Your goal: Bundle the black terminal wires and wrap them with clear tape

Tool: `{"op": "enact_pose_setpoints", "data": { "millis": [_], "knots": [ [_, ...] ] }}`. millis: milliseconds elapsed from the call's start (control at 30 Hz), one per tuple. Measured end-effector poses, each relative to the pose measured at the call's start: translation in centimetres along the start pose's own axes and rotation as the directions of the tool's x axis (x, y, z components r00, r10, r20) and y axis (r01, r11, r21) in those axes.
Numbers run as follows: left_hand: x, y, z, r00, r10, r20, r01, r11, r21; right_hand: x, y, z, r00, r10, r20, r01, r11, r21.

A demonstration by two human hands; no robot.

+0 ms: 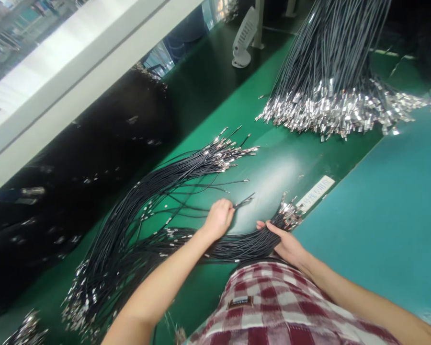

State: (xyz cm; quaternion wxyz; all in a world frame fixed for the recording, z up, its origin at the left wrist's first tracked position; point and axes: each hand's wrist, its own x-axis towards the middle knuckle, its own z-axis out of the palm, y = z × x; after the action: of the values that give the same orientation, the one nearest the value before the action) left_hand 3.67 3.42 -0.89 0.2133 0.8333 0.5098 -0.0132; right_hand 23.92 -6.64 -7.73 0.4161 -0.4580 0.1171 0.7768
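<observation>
My left hand [221,218] is closed round a few black wires, whose tips [249,197] stick out to the right of the fist. To its right, my right hand [285,242] has its fingers wrapped round a thick bundle of black wires [244,244] near its end. Shiny metal terminals [290,213] fan out beyond that grip. Behind my left hand lies another loose wire bundle [158,177], curving across the green table, with metal ends at the right and the lower left. Several single wires stray between the two bundles.
A large sheaf of black wires [330,52] with metal terminals hangs over the far right. A white label [315,192] is stuck on the green tabletop [269,177], by a blue-green surface [388,201]. A small white fan [244,38] stands at the back. A white beam [75,67] crosses the upper left.
</observation>
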Motion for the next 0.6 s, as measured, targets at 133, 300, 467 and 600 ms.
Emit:
{"op": "enact_pose_setpoints", "data": {
  "millis": [133,300,467,600],
  "knots": [
    [-1.1,6.1,2.3,1.0,-0.016,0.0,0.016,0.972,-0.236,0.3,0.2,-0.4,1.0,0.002,0.025,-0.002,1.0,-0.025],
    [-0.7,7.6,4.6,0.993,-0.119,-0.026,0.093,0.879,-0.467,0.3,0.2,-0.3,0.999,-0.038,0.039,0.038,0.999,-0.016],
    [-0.2,6.3,5.1,0.959,-0.283,0.03,0.202,0.603,-0.772,0.1,0.0,0.1,0.994,-0.073,0.076,0.074,0.997,-0.012],
    [-0.1,5.9,5.4,0.929,-0.358,0.091,0.267,0.483,-0.834,0.0,-0.2,0.2,0.993,-0.085,0.083,0.087,0.996,-0.011]
  ]
}}
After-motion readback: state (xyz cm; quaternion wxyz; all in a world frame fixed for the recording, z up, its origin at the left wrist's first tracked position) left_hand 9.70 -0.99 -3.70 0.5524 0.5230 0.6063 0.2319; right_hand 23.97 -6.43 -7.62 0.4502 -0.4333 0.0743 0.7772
